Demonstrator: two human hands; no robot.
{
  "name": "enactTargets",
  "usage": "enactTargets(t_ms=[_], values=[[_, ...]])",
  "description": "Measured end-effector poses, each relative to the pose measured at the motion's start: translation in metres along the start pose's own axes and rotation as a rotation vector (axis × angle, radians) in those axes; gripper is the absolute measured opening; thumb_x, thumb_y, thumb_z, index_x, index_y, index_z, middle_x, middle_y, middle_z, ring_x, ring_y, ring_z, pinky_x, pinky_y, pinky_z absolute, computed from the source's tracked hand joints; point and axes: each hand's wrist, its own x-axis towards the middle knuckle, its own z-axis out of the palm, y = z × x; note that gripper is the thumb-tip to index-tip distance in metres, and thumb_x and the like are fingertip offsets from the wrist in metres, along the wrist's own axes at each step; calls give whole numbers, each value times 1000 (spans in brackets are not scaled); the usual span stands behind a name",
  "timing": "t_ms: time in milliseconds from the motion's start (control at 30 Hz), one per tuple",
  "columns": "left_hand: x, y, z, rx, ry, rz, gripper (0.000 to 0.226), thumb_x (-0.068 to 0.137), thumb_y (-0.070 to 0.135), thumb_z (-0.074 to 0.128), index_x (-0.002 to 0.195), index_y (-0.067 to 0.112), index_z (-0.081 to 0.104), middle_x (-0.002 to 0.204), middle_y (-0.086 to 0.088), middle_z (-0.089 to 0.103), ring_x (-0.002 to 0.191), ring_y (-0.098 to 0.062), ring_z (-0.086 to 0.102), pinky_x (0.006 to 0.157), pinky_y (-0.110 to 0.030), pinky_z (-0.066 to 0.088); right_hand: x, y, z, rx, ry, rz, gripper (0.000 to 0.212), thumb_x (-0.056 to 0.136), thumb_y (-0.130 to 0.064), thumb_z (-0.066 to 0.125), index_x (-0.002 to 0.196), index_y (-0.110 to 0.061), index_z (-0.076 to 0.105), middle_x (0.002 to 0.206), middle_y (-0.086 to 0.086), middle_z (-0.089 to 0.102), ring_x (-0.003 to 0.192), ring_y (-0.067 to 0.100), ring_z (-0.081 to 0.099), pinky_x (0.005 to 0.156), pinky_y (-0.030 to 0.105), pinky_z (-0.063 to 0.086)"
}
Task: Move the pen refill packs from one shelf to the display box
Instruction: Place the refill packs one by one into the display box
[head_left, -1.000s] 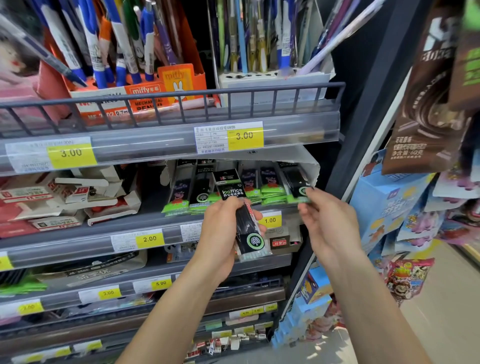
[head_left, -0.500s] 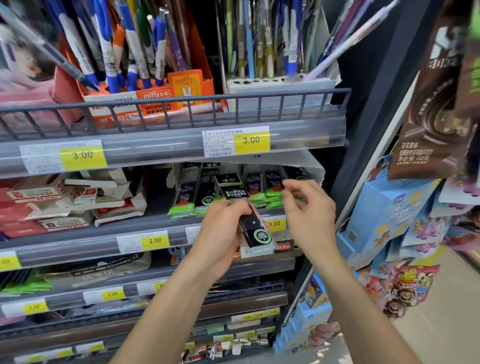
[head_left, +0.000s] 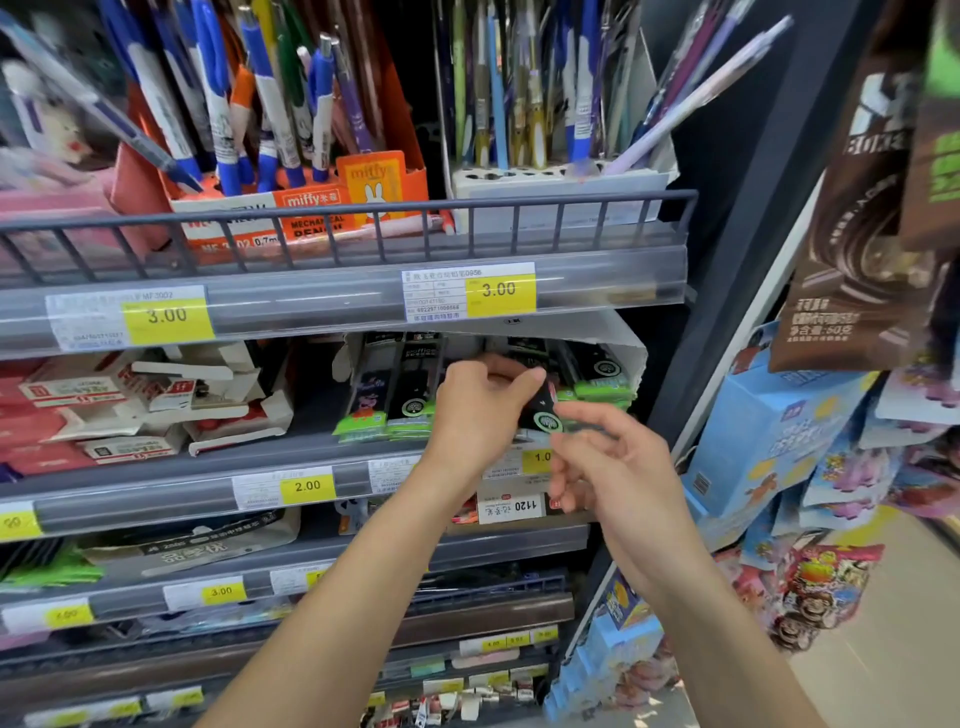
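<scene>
A white cardboard display box (head_left: 626, 345) stands on the second shelf under the price rail. Inside it lie several black and green pen refill packs (head_left: 410, 400). My left hand (head_left: 480, 410) grips one black refill pack (head_left: 543, 410) and holds it inside the mouth of the box, its lower end with a round logo showing. My right hand (head_left: 608, 467) hovers just below and to the right of that pack, fingers loosely curled, holding nothing that I can see.
The shelf above holds an orange pencil display (head_left: 311, 208) and a white pen holder (head_left: 561, 182) behind a wire rail. Torn white and red boxes (head_left: 156, 405) lie left of the display box. Snack bags (head_left: 872, 234) and blue boxes (head_left: 769, 431) hang at right.
My left hand has pushed the black refill pack up and into the display box. My right hand has drawn back from the box and come down to the pack's lower end.
</scene>
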Motion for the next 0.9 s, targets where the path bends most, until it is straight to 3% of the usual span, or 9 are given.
enactTargets(t_ms=[133, 300, 367, 433, 533, 633, 767, 900], values=[[-12, -12, 0, 509, 76, 286, 30, 103, 41, 60, 117, 20, 77, 96, -2, 77, 93, -21, 67, 79, -31, 45, 25, 0, -4, 98, 132, 22, 20, 92, -4, 69, 110, -11, 71, 69, 8, 68, 59, 18, 61, 52, 22, 49], [-22, -31, -8, 770, -19, 538, 42, 101, 45, 63, 134, 21, 71, 133, -11, 66, 116, -36, 57, 100, -46, 46, 35, 12, -7, 5, 159, -20, 23, 96, -8, 66, 118, -15, 69, 75, 7, 75, 62, 16, 67, 60, 24, 55], [-17, -34, -10, 902, -117, 518, 50, 103, 54, 54, 145, 28, 61, 149, -6, 59, 126, -35, 55, 107, -47, 41, 32, 17, -11, -201, 154, -73, 27, 96, -12, 63, 118, -27, 68, 76, 3, 76, 66, 14, 70, 67, 35, 59], [-9, -32, -10, 952, -168, 501, 52, 105, 56, 48, 151, 32, 55, 155, -3, 55, 132, -34, 56, 108, -48, 43, 29, 21, -17, -623, 256, -278, 28, 94, -15, 62, 115, -30, 70, 83, -6, 73, 71, 11, 69, 75, 42, 59], [1, -23, -7, 962, -179, 515, 47, 106, 53, 50, 146, 30, 59, 150, -2, 62, 129, -32, 62, 102, -49, 52, 27, 18, -19, -1046, 328, -583, 31, 94, -10, 60, 123, -14, 70, 118, -1, 65, 83, 21, 68, 76, 45, 57], [9, -18, -3, 938, -185, 508, 42, 108, 45, 52, 144, 25, 59, 127, -9, 74, 115, -36, 69, 90, -49, 57, 35, 14, -21, -1285, 264, -530, 38, 96, -13, 57, 134, -13, 63, 145, 4, 53, 90, 35, 70, 71, 47, 58], [13, -19, 3, 931, -176, 475, 43, 107, 43, 55, 146, 24, 58, 117, -11, 78, 111, -37, 70, 87, -47, 57, 48, 10, -22, -1437, 239, -443, 37, 101, -23, 50, 136, -19, 60, 151, -1, 49, 94, 41, 69, 71, 50, 57], [10, -21, 6, 904, -74, 500, 43, 103, 46, 61, 143, 30, 62, 126, -6, 74, 110, -37, 70, 86, -48, 58, 52, 7, -25, -1403, 259, -497, 32, 102, -26, 51, 131, -24, 66, 144, -3, 57, 91, 41, 70, 70, 51, 58]])
